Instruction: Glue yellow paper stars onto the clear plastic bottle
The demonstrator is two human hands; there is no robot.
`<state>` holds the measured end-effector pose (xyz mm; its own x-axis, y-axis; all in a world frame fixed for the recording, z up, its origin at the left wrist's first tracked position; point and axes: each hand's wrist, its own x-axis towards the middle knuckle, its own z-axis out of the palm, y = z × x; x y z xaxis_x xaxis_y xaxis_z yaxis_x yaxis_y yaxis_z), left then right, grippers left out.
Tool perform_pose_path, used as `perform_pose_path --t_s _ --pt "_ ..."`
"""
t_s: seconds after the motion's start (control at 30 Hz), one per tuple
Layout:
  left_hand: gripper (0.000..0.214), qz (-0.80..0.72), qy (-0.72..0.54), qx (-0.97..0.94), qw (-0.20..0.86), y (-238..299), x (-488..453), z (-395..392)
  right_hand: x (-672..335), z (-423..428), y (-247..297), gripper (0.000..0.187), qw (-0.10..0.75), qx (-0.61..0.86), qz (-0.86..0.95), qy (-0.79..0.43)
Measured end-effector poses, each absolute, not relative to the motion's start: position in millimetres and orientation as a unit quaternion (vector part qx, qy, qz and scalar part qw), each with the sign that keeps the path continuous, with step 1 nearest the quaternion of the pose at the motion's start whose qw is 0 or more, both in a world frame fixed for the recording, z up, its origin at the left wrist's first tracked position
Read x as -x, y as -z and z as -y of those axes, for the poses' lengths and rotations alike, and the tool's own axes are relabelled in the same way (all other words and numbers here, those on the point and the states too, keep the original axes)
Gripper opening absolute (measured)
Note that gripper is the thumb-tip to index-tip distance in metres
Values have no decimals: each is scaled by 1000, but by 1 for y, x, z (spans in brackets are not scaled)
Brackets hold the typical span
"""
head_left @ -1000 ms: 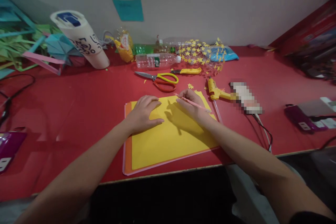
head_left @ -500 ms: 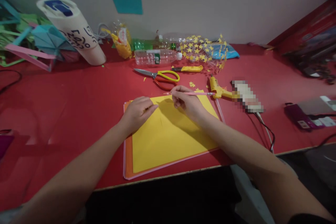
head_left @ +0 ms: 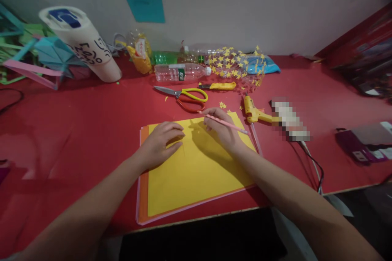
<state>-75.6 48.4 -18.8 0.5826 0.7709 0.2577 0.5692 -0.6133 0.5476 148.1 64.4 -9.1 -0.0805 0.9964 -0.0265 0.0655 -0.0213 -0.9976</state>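
Observation:
A sheet of yellow paper (head_left: 196,179) tops a stack with orange and pink sheets showing along its left and lower edges. On the sheet's left part rests my left hand (head_left: 162,142), thumb and fingers apart, holding nothing. My right hand (head_left: 222,128) grips a pink pencil (head_left: 228,123) above the upper right of the paper, its eraser end pointing right. Scissors (head_left: 183,96) with one yellow and one red handle lie just beyond the paper. Small yellow paper stars (head_left: 223,105) are scattered near my right hand.
A yellow glue gun (head_left: 252,110) and a blurred-out phone (head_left: 290,120) with a cable lie to the right. Behind are a yellow utility knife (head_left: 222,86), a clear plastic bottle (head_left: 180,73), star garlands (head_left: 229,63) and a white tumbler (head_left: 88,49). The table's front edge runs below the paper.
The pencil has swung in my right hand, its eraser end now lower and nearer the wrist. My left thumb and fingers have spread apart. The whole view has tilted slightly upward.

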Motion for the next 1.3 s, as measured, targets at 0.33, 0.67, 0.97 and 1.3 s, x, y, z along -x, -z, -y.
perform_pose_path --t_s 0.33,0.67,0.97,1.3 --pt "30 -371 -190 -895 161 22 74 -44 -161 -74 -10 18 477 509 506 -506" --pt "28 -534 -182 -803 192 9 45 -56 -159 -69 -19 15 408 466 525 -584" --pt "25 -511 -210 -803 224 18 50 -48 -150 -60 5 8 345 470 535 -612" --pt "22 -501 -212 -816 195 22 50 -49 -148 -56 0 7 332 467 575 -584"
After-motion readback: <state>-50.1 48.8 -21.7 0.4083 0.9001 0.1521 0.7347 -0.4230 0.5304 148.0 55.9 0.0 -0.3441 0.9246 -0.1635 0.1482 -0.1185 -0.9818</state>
